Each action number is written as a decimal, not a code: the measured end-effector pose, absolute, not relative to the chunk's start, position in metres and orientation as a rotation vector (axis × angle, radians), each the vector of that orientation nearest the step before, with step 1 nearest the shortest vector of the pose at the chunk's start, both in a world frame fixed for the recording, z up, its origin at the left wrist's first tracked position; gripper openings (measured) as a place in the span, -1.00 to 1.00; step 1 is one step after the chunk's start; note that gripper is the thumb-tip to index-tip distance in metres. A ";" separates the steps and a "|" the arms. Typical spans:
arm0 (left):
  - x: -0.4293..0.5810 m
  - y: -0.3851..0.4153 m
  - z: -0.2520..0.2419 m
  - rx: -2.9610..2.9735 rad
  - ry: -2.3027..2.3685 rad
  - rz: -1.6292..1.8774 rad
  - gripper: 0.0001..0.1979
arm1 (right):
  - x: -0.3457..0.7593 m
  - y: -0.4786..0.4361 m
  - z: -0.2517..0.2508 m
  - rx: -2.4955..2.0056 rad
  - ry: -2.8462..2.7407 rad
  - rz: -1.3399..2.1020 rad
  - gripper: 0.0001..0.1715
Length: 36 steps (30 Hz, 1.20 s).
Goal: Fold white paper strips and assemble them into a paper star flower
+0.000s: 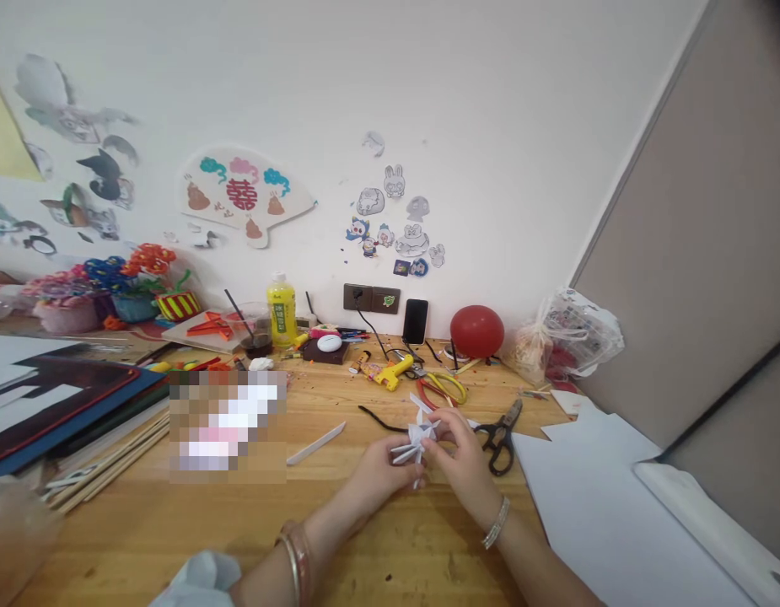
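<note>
Since it looks like paper, the spiky white piece point(418, 435) probably crushes easily
Left hand point(390, 464), right hand point(459, 451): both grips pinched closed on it; middle's likely the safest hold

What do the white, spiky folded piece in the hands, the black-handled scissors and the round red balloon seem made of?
White spiky folded piece: matte, probably paper, judging by its thin, flat, creased points.
Black-handled scissors: dull grey blades, likely metal; smooth dark handles, perhaps plastic.
Round red balloon: smooth with a sheen, likely rubber, from its taut curve.
</note>
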<state>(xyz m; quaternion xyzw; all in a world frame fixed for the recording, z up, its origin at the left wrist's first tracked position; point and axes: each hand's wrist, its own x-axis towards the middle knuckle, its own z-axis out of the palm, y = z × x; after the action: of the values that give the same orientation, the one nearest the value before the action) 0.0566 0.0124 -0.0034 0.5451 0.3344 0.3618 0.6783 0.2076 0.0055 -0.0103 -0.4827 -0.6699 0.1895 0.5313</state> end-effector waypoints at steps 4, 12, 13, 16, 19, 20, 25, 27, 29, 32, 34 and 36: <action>0.056 0.011 -0.004 1.183 0.733 0.795 -0.75 | 0.207 0.004 -0.009 -1.194 -1.570 0.480 -0.76; 0.057 0.013 -0.008 1.001 0.654 0.811 -0.68 | 0.205 0.005 -0.011 -1.219 -1.587 0.456 -0.53; 0.058 0.013 -0.009 1.032 0.665 0.817 -0.67 | 0.205 0.005 -0.011 -1.227 -1.582 0.437 -0.55; 0.060 0.012 -0.011 1.122 0.701 0.843 -0.68 | 0.205 0.005 -0.010 -1.237 -1.582 0.404 -0.59; 0.060 0.012 -0.013 1.185 0.738 0.870 -0.70 | 0.205 0.004 -0.008 -1.252 -1.592 0.402 -0.60; 0.060 0.013 -0.013 1.207 0.750 0.874 -0.72 | 0.205 0.004 -0.008 -1.259 -1.585 0.407 -0.60; 0.060 0.016 -0.012 1.327 0.860 0.925 -0.73 | 0.210 0.005 -0.008 -1.162 -1.615 0.525 -0.63; 0.059 0.017 -0.012 1.406 0.884 0.965 -0.51 | 0.213 0.006 -0.008 -1.107 -1.693 0.529 -0.68; 0.056 0.017 -0.012 1.554 0.912 0.985 -0.36 | 0.216 0.008 -0.009 -1.095 -1.798 0.465 -0.74; 0.048 0.017 -0.011 1.956 1.057 1.024 -0.52 | 0.217 0.010 -0.012 -1.099 -1.962 0.390 -0.78; 0.042 0.019 -0.010 2.228 1.137 1.026 -0.58 | 0.216 0.011 -0.014 -1.073 -2.046 0.397 -0.80; 0.038 0.022 -0.010 2.352 1.089 0.972 -0.62 | 0.215 0.011 -0.014 -1.051 -2.086 0.425 -0.80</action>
<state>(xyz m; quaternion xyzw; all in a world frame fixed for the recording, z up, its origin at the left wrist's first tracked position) 0.0379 0.0218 -0.0099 0.8349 0.3866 0.3450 0.1856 0.2149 0.0115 -0.0144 -0.4104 -0.8148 0.1658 0.3743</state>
